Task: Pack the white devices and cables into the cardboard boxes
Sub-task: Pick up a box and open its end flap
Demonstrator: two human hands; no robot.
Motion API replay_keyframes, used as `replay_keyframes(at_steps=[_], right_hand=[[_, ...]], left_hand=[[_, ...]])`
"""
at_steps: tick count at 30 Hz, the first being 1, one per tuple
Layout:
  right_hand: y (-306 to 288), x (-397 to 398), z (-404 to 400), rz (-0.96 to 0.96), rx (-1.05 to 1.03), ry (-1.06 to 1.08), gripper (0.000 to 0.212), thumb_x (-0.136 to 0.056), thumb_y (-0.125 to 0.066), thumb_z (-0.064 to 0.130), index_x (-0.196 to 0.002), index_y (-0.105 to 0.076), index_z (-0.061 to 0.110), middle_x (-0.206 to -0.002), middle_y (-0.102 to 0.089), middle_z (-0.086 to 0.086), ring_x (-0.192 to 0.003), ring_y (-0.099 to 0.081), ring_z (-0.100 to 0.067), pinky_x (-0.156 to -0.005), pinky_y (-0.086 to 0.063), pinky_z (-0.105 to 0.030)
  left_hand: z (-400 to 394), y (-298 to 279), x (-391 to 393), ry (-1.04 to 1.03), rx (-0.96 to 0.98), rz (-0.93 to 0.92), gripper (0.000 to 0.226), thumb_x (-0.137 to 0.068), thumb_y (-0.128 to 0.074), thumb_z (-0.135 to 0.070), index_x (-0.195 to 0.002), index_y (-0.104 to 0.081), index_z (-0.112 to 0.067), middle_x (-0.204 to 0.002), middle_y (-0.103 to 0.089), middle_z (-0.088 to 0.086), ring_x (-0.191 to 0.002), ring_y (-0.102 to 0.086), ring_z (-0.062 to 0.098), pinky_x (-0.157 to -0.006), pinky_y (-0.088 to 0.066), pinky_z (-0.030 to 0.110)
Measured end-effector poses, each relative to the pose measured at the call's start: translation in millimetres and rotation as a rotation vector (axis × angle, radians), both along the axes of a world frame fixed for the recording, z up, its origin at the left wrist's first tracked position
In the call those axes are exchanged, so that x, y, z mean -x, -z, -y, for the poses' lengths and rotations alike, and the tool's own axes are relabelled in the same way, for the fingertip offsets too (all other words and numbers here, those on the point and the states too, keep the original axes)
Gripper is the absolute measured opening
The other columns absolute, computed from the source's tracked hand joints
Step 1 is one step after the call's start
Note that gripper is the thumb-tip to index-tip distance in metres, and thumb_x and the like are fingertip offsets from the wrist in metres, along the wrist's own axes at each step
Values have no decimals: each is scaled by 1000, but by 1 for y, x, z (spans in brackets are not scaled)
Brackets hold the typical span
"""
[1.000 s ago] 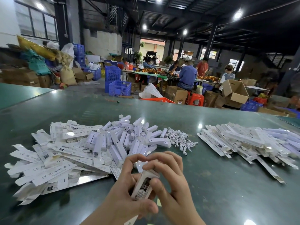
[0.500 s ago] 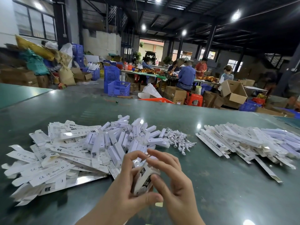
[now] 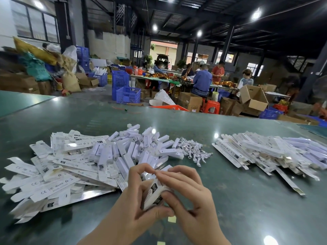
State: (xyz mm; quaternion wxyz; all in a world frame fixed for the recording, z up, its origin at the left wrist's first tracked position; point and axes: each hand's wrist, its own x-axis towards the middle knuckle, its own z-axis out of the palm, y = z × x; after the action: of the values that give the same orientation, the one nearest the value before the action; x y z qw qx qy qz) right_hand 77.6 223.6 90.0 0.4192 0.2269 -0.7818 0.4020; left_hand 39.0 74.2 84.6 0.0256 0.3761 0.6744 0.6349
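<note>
bare table [image 3: 235, 200] right of hands — flat boxes [image 3: 46, 174] crowd left

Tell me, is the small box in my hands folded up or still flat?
Folded up: the small box shows two faces, with both hands gripping it.

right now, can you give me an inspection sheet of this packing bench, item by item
surface: dark green table, glossy, with lamp glare and small yellow scraps near the front edge
job's things: one small white box held upright between both hands; flat unfolded box blanks heaped at left; loose white devices piled in the middle; long white packs heaped at right
clutter: nothing seen beyond the job's own piles
hands: left hand and right hand both grip the box, fingertips working at its top end
cables: bundle of short white cables just right of the devices
surroundings: blue crates, open cardboard cartons, other workers at a far table
</note>
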Motion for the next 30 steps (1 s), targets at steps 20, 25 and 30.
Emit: replay_keyframes(at_steps=[20, 25, 30], right_hand=[[31, 16, -30, 133, -37, 205, 52, -88, -46, 5, -136, -44, 26, -142, -42, 12, -130, -34, -12, -107, -30, -30], [62, 5, -29, 29, -498, 254, 46, -90, -52, 38, -135, -41, 43, -148, -32, 11, -124, -35, -11, -104, -32, -23], [51, 12, -29, -125, -369, 219, 20, -94, -47, 35, -110, -58, 32, -122, -54, 9, -99, -47, -12, -90, -40, -22]], left_hand=[[-37, 19, 37, 162, -414, 699, 29, -94, -42, -42, -109, -57, -22, -65, -55, 3, -41, -46, 14, -39, -42, 21], [-40, 35, 61, 159, -751, 1392, 47, -96, -44, -44, -86, -55, 1, -71, -54, 13, -54, -57, 22, -46, -53, 25], [-51, 51, 27, 492, -772, 1339, 40, -83, -73, -27, -91, -52, 7, -77, -51, 12, -64, -60, 23, -59, -47, 18]])
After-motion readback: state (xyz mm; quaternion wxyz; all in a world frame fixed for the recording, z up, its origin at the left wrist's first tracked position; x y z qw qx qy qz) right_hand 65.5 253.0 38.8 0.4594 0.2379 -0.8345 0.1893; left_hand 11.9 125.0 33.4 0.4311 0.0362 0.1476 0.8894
